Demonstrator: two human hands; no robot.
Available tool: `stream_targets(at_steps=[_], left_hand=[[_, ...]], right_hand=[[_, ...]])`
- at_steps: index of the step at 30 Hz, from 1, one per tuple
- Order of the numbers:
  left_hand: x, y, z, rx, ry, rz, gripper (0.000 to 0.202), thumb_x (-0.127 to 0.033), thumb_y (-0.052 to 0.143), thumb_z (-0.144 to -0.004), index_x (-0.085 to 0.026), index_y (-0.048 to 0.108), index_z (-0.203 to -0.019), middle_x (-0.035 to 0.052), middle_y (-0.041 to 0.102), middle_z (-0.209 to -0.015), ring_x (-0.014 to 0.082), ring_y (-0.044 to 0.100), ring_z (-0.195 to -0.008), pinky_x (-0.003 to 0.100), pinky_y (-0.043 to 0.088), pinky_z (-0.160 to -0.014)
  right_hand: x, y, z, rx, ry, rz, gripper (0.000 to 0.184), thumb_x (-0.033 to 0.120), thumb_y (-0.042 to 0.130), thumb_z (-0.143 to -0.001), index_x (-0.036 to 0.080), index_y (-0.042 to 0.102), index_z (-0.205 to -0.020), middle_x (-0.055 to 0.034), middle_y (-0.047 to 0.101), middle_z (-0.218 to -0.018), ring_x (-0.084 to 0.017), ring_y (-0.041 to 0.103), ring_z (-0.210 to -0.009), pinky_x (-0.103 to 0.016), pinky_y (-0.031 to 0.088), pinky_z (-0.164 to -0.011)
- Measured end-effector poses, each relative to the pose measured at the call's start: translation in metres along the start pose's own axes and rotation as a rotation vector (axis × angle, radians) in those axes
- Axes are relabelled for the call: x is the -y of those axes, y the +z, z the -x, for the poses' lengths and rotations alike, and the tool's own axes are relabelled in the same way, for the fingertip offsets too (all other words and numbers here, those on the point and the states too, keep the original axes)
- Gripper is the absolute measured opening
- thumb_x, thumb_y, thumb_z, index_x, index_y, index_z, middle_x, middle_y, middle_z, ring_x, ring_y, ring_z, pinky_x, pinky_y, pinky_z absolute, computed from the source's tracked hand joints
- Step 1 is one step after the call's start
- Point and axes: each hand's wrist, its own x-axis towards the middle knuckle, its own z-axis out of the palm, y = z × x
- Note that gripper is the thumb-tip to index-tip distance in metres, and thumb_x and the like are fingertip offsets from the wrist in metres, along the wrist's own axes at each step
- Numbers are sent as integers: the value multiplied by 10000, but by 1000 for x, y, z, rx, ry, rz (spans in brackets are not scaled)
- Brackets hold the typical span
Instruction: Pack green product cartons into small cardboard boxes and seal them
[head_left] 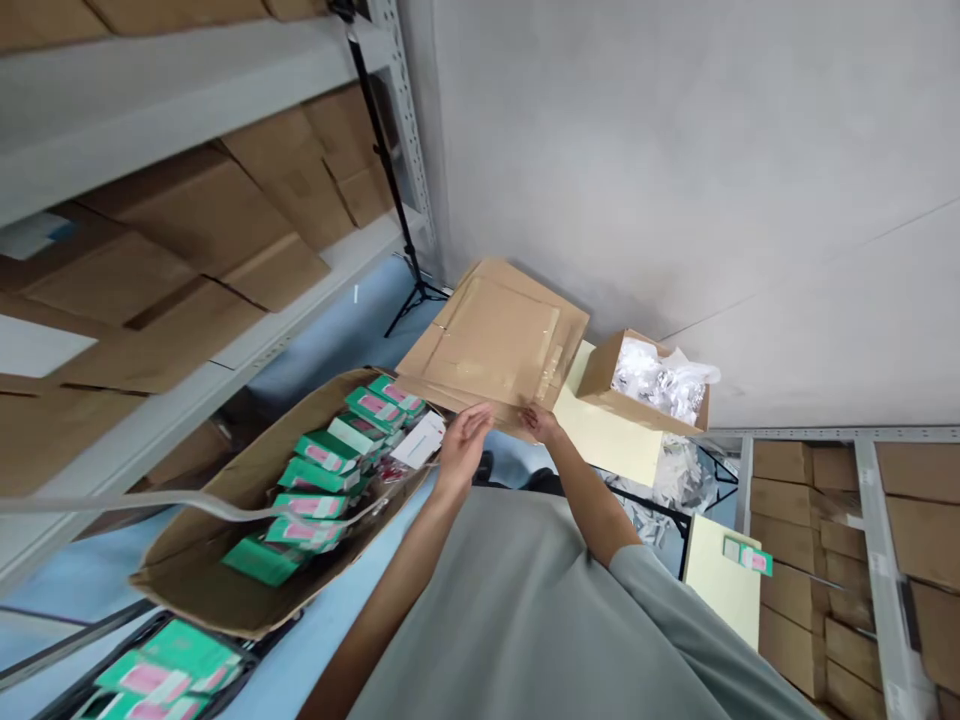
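My left hand (463, 443) hovers with fingers apart just below the near edge of a stack of flattened cardboard boxes (495, 340) leaning by the wall; it holds nothing. My right hand (538, 420) touches the same edge, its fingers curled on the cardboard. Left of my hands lies an open cardboard carton (202, 580) holding several small green and pink packets (330, 455).
Grey metal shelving (187, 90) with brown cartons fills the left side. A black tripod (390, 190) stands by the wall. A small open box of plastic bags (645, 385) sits on a pale yellow table (607, 430). More shelves with cartons (862, 560) are at right.
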Motion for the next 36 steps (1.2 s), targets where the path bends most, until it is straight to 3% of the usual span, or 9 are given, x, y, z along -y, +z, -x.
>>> stream_targets(at_steps=[3, 6, 9, 11, 17, 24, 28, 32, 36], left_hand=[[0, -1, -7, -57, -133, 103, 298, -253, 917, -840, -227, 810, -1116, 139, 844, -1326, 322, 768, -1393, 536, 549, -1309], [-7, 7, -25, -166, -347, 265, 156, -151, 795, -949, -215, 771, -1089, 125, 834, -1251, 224, 807, -1204, 426, 614, -1209], [-18, 13, -48, -268, -534, 359, 46, -196, 685, -1072, -225, 682, -1037, 96, 795, -1124, 149, 775, -990, 304, 653, -1043], [-25, 14, -62, -277, -570, 353, 135, -289, 651, -1118, -238, 618, -998, 84, 768, -1086, 140, 757, -943, 267, 657, -953], [-20, 25, -77, -130, -375, 297, 188, -304, 790, -897, -265, 658, -1026, 75, 800, -1093, 196, 802, -1056, 291, 675, -910], [2, 68, -57, 105, -114, -11, 307, -502, 770, -828, -290, 710, -1042, 101, 848, -1178, 355, 797, -1305, 543, 684, -1125], [1, 92, -53, -15, 112, -76, 416, -527, 730, -875, -265, 693, -1196, 80, 826, -1363, 392, 698, -1500, 647, 579, -1301], [-5, 108, -44, -189, 249, -46, 472, -457, 814, -834, -277, 661, -1242, 35, 821, -1394, 396, 649, -1562, 680, 540, -1331], [-4, 120, -12, -62, 396, -179, 401, -567, 743, -928, -303, 664, -1219, 34, 837, -1326, 417, 605, -1608, 758, 478, -1351]], right_hand=[[5, 12, 8, -75, 27, 1, 218, 207, 768, -1028, 220, 651, -844, 51, 653, -672, -145, 660, -702, -266, 592, -786], [13, 24, 19, -95, -27, -45, 249, 248, 863, -923, 239, 647, -799, 51, 679, -669, -151, 687, -740, -255, 584, -783], [23, 30, 37, -82, -121, -109, 352, 307, 941, -824, 252, 600, -753, 40, 728, -727, -151, 725, -781, -250, 583, -800], [29, 29, 53, -66, -199, -147, 388, 345, 968, -787, 252, 592, -762, 35, 754, -780, -151, 741, -790, -258, 588, -814], [31, -12, 117, 47, -397, -121, 554, 617, 1051, -715, 268, 635, -823, 35, 727, -774, -188, 753, -775, -311, 614, -799], [11, -79, 165, -32, -355, -57, 602, 781, 996, -774, 250, 721, -839, -2, 774, -804, -200, 765, -817, -312, 587, -808], [-1, -97, 165, -27, -325, -100, 582, 794, 939, -835, 236, 784, -902, -12, 794, -853, -189, 755, -826, -315, 580, -841], [-2, -106, 160, 19, -333, -159, 557, 767, 914, -882, 231, 778, -949, -22, 809, -908, -179, 756, -843, -309, 576, -853], [-1, -134, 173, 94, -388, -150, 520, 736, 913, -901, 238, 778, -972, -22, 816, -924, -191, 769, -866, -323, 595, -873]])
